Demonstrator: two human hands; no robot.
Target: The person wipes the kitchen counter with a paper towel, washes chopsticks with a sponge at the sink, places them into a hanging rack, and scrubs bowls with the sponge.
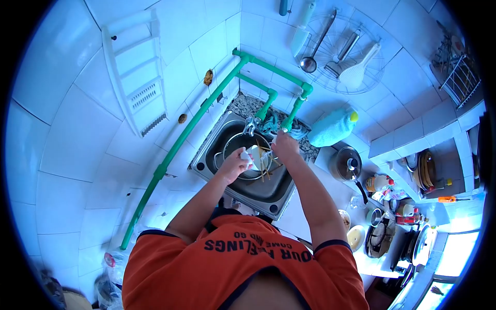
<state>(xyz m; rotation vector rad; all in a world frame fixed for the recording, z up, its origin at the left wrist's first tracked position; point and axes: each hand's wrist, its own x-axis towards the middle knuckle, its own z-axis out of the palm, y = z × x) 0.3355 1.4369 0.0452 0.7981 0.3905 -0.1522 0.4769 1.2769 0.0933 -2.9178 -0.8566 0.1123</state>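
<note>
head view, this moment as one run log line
left hand: holding white object | right hand: by green pipe, contact unclear | sink: round vessel, thin sticks

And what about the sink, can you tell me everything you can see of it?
The grey, shiny-looking metal sink has a dark basin with rounded corners and a paler, flat rim around it. It faces open side up, near the silver metal tap and beside a speckled stone-like strip. Inside are a round metal pot and thin brown sticks, hiding part of its floor. The left hand and right hand are above it. I can't make out the drain.
</note>
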